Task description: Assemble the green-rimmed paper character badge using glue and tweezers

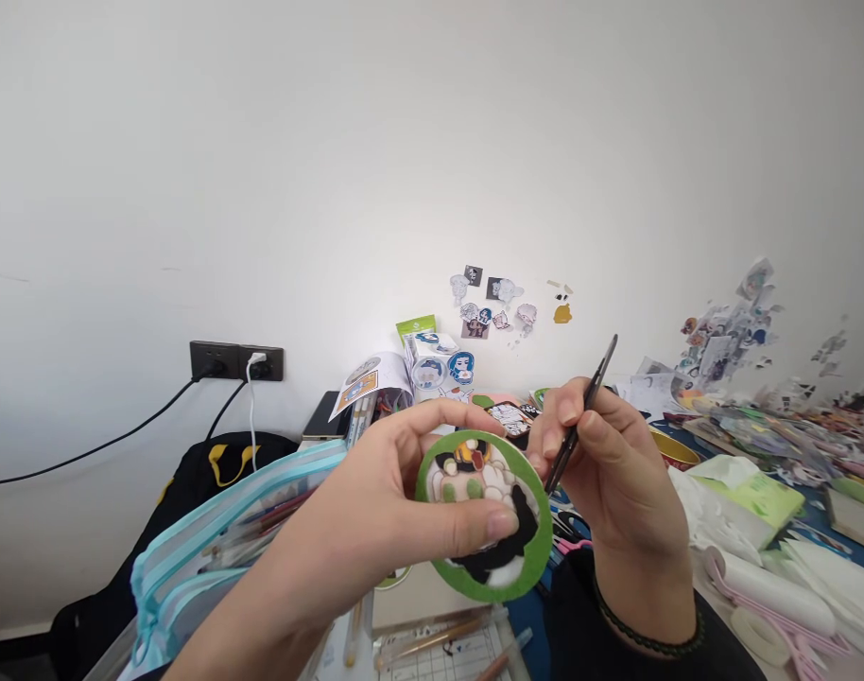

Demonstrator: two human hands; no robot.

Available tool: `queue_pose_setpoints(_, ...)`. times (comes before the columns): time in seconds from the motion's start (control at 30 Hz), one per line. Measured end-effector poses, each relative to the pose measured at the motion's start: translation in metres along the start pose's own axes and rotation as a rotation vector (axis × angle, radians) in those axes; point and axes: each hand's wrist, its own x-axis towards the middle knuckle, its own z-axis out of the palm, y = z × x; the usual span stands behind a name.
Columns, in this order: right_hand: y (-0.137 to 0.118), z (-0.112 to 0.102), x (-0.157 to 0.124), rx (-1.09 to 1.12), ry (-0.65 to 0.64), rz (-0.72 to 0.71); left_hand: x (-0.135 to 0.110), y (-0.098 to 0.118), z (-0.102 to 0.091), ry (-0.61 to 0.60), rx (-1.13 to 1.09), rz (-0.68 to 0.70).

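My left hand [386, 506] is closed on a round, green-edged cartoon disc [499, 582], with the thumb across its face and the fingers behind. The disc is tilted towards me and shows a raised-looking figure in black, white and orange. Beside its right edge, my right hand [620, 482] pinches a pair of dark tweezers [600, 369] between thumb and fingers. One end of the tweezers points up and the other reaches down close to the disc's rim. Whether that lower end touches the disc I cannot tell.
A clear pencil case with light-blue trim [254, 497] lies at left, by a black bag [191, 511]. Wall sockets [237, 361] hold plugged cables. Stickers cling to the wall. At right are a tissue pack [768, 497], a pink-handled roller [779, 591] and piled paper cutouts [765, 430].
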Motion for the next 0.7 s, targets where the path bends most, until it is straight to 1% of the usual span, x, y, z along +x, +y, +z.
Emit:
queue_pose_setpoints(0.23,-0.0006,0.0004,-0.0005,0.007,-0.012,0.01,-0.0001,0.0007,0.0014,-0.004,-0.016,-0.003)
queue_pose_setpoints(0.6,-0.0032,-0.0009,-0.0012,-0.039,-0.014,-0.001,-0.0006,0.002,0.002,-0.002,-0.011,-0.011)
queue_pose_setpoints(0.7,-0.0043,-0.0014,-0.002,-0.075,-0.016,-0.01,-0.0008,0.0012,-0.0001,-0.022,-0.018,-0.018)
